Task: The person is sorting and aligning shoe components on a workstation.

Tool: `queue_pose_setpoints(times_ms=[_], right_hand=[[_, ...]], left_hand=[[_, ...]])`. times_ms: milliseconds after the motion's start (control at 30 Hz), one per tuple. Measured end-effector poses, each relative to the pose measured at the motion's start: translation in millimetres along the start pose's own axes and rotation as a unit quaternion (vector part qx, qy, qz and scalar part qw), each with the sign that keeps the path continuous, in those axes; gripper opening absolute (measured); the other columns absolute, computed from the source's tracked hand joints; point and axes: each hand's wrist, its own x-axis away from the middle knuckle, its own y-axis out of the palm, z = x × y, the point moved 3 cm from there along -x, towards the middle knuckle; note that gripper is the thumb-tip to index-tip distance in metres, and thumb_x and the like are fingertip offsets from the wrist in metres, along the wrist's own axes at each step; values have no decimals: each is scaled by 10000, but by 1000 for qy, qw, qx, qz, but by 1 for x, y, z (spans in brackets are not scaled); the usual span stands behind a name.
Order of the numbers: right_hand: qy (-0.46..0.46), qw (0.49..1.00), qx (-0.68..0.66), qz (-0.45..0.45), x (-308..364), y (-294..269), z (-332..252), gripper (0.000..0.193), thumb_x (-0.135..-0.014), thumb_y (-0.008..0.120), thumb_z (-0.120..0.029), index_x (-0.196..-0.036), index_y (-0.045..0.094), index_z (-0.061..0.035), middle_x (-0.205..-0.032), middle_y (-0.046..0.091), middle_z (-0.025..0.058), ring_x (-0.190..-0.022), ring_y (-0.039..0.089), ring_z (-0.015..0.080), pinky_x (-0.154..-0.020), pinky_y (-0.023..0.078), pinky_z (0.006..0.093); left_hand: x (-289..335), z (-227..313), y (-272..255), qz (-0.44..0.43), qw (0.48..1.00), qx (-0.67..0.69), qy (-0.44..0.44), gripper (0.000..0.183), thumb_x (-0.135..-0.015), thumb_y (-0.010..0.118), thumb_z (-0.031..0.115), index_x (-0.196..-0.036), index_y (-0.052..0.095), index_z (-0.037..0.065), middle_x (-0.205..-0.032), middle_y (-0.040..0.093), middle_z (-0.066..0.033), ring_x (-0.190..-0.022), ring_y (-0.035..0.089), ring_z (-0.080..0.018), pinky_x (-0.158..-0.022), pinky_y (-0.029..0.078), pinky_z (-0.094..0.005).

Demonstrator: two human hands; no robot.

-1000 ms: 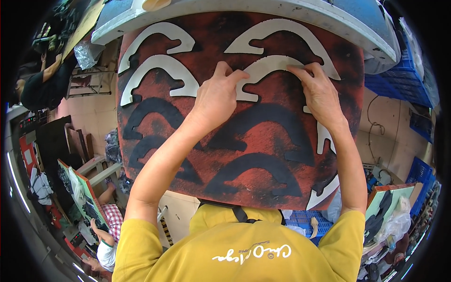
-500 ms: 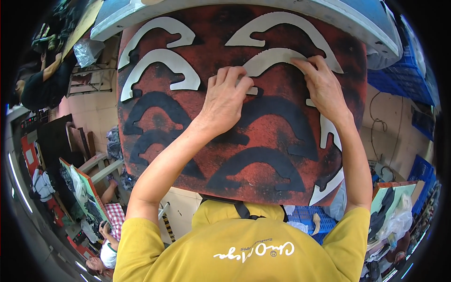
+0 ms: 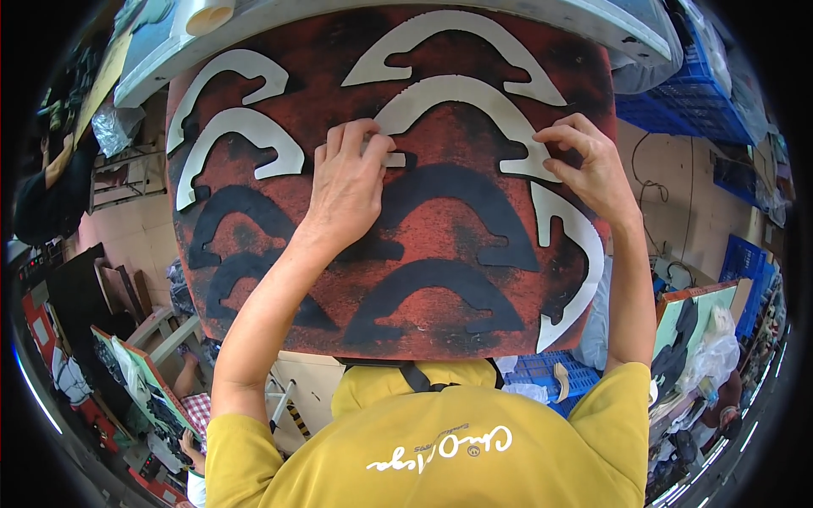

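Observation:
A white arch-shaped cut piece [image 3: 453, 89] lies on the red board, with a black layer showing at its edge. My left hand [image 3: 349, 182] is over its left end, fingers bent down and closed on it, hiding most of that leg. At the right end, my right hand [image 3: 597, 169] has its thumb and forefinger curled at the piece's outer edge. Above it rests a larger white arch [image 3: 457, 30]. Below lie black arch-shaped pieces [image 3: 457, 190] with no white on them. Beside my right forearm is another white curved piece [image 3: 580, 245].
Two white arches [image 3: 229, 63] [image 3: 241, 127] lie on the left of the red board [image 3: 330, 102]. A pale metal edge [image 3: 279, 21] borders its far side. Blue crates [image 3: 686, 102] stand at right. A green-topped board [image 3: 140, 372] and another person's hand [image 3: 190, 444] are at lower left.
My right hand has moved from the top of the arch down to its right end, uncovering the curve. My left hand stays at the left end. The whole view has shifted.

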Motion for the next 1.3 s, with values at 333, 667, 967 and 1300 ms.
queue_pose_setpoints(times_ms=[333, 667, 967, 1300], right_hand=[[22, 999, 27, -20, 8, -1, 11, 278, -770, 676, -24, -1038, 734, -65, -985, 632, 74, -902, 645, 229, -811, 527, 345], [3, 1000, 16, -8, 9, 1, 4, 301, -753, 671, 10, -1046, 709, -54, -977, 627, 83, -892, 654, 226, -802, 525, 341], [-5, 998, -3, 66, 36, -20, -14, 294, -757, 712, 10, -1050, 704, -17, -1005, 644, 69, -883, 650, 179, -824, 501, 298], [192, 803, -220, 520, 288, -14, 33, 153, -903, 716, -55, -1053, 730, -33, -875, 676, 2, -749, 582, 59, -668, 453, 194]], left_hand=[[0, 1, 0, -2, 1000, -9, 5, 356, -803, 641, -30, -1132, 578, 90, -1243, 503, -114, -1137, 481, -336, -935, 396, -440], [2, -1, -11, -2, 999, 32, -19, 478, -779, 656, -28, -1226, 509, 57, -1280, 481, -141, -1177, 471, -349, -978, 385, -443], [53, -33, -86, 90, 986, 77, -116, 450, -801, 586, -80, -1225, 538, 60, -1290, 487, -126, -1214, 500, -260, -966, 450, -362], [123, 6, -76, 101, 944, 304, -80, 291, -851, 524, -113, -1109, 561, 15, -1161, 538, -108, -1023, 544, -195, -871, 457, -305]])
